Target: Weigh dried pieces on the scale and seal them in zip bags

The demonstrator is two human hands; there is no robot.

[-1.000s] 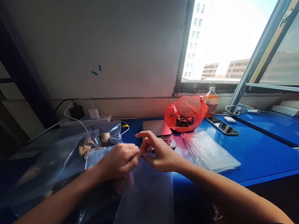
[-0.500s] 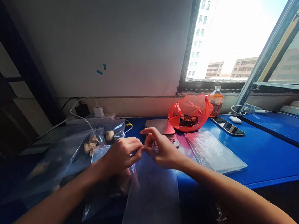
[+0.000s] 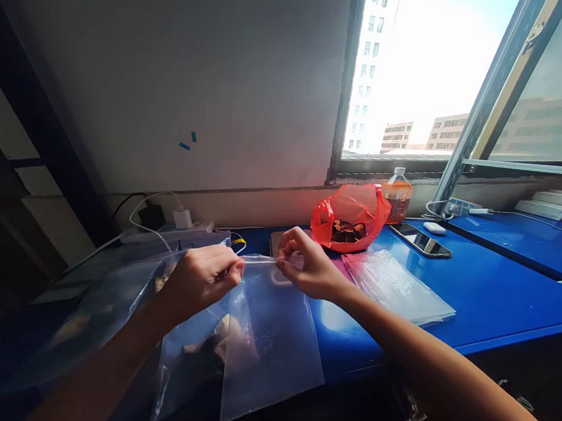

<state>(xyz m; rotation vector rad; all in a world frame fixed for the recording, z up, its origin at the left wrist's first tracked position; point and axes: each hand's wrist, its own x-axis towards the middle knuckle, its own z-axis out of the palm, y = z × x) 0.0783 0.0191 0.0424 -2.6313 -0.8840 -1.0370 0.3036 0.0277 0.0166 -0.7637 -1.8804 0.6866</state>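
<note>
Between my two hands hangs a clear plastic zip bag (image 3: 281, 339), its top edge stretched level. My left hand (image 3: 212, 273) is closed on the bag's upper left corner. Fingertips and thumb of my right hand (image 3: 309, 264) pinch the same edge further right. Nothing shows inside this bag. Behind and left of it lies another clear bag (image 3: 173, 370) with pale dried pieces (image 3: 224, 328) in it, partly seen through the held bag. More filled clear bags (image 3: 96, 306) lie to the left, partly covered by my left forearm.
A red plastic bag (image 3: 353, 206) with dark dried pieces stands by the wall, beside a drink bottle (image 3: 398, 196). A stack of flat clear bags (image 3: 401, 286), a phone (image 3: 421, 239) and a white case (image 3: 434, 228) lie on the blue table (image 3: 507, 284). Chargers (image 3: 181, 218) sit back left.
My hands have moved apart along the bag's top edge, the left one going left and slightly down. The bag's edge is now pulled straight, and its lower end has swung up into view.
</note>
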